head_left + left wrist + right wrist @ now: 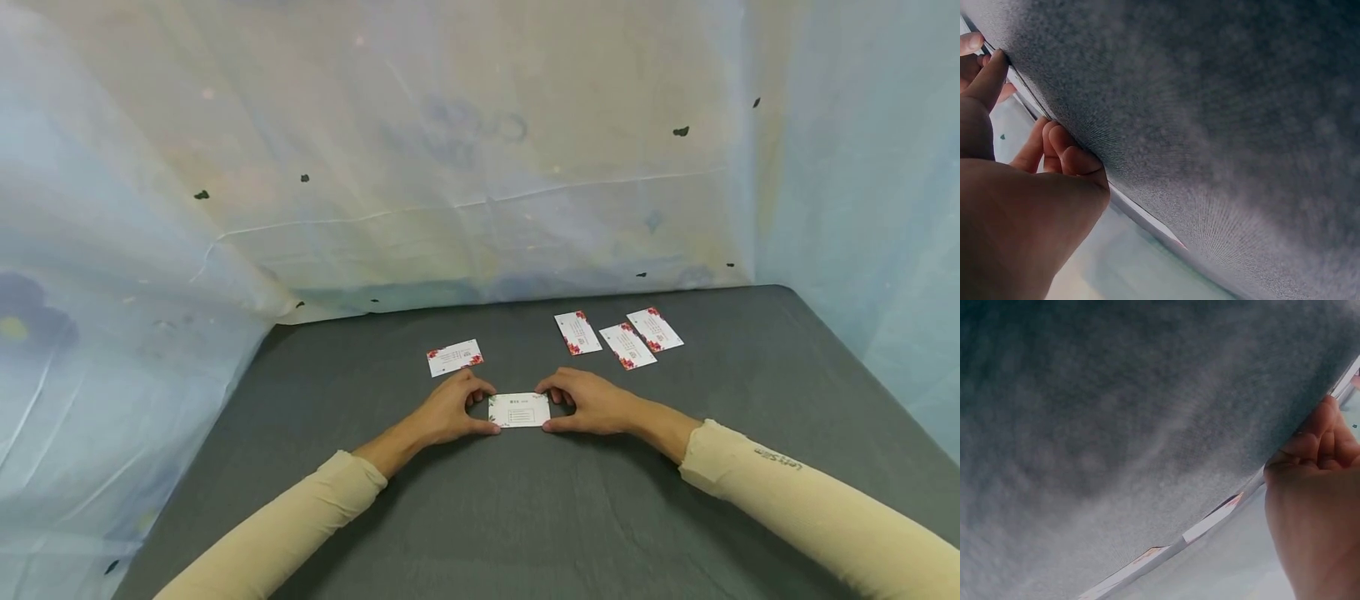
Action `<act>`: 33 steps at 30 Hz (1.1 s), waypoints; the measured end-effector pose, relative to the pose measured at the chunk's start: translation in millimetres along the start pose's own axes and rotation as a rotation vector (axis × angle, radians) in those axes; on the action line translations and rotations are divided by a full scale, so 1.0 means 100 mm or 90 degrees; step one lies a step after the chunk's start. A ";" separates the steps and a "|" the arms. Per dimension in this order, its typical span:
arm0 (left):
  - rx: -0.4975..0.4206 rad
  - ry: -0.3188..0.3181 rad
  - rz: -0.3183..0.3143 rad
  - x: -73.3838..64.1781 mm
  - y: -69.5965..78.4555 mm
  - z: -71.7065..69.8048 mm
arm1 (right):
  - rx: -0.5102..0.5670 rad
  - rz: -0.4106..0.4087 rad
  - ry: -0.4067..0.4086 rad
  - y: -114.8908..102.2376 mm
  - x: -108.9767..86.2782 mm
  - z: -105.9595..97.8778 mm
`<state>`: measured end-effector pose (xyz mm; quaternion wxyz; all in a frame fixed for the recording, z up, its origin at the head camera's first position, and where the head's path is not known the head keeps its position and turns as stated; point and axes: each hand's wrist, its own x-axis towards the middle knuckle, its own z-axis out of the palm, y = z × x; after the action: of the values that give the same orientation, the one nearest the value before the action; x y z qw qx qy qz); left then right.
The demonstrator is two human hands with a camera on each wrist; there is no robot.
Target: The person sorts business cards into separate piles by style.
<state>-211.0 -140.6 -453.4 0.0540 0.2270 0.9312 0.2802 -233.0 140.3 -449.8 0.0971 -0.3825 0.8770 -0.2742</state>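
A white business card with green leaf decoration and small print lies lengthwise across the grey table, between both hands. My left hand holds its left end, the thumb at the near corner and the forefinger by the far one. At the opposite end, my right hand grips it the same way with thumb and fingertips. In the left wrist view the card shows only as a thin pale strip by the fingertips. The right wrist view shows the right hand low against the dark cloth.
Beyond the left hand lies a white card with red flowers. Three similar cards sit toward the back right: one apart, and two side by side, a nearer card and a farther card. A pale patterned curtain stands behind the grey-covered table.
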 end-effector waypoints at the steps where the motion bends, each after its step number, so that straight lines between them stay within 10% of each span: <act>1: 0.004 -0.002 0.000 0.00 0.00 -0.01 | -0.001 -0.001 0.000 0.00 0.01 0.00; 11: 0.015 -0.039 0.007 -0.10 -0.05 -0.09 | -0.066 -0.044 0.035 -0.03 0.13 -0.06; 17: 0.044 0.015 -0.007 -0.08 -0.19 -0.26 | -0.102 -0.083 0.034 -0.05 0.42 -0.17; 26: 0.270 0.052 -0.044 0.05 -0.55 -0.62 | -0.163 -0.066 0.034 0.00 1.01 -0.23; 33: 0.113 0.041 -0.171 0.14 -0.67 -0.60 | -0.148 -0.021 -0.027 0.00 1.33 -0.09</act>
<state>-264.0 -213.7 -439.5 0.0405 0.0947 0.9756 0.1939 -327.4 47.7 -436.7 0.0661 -0.4113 0.8942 -0.1639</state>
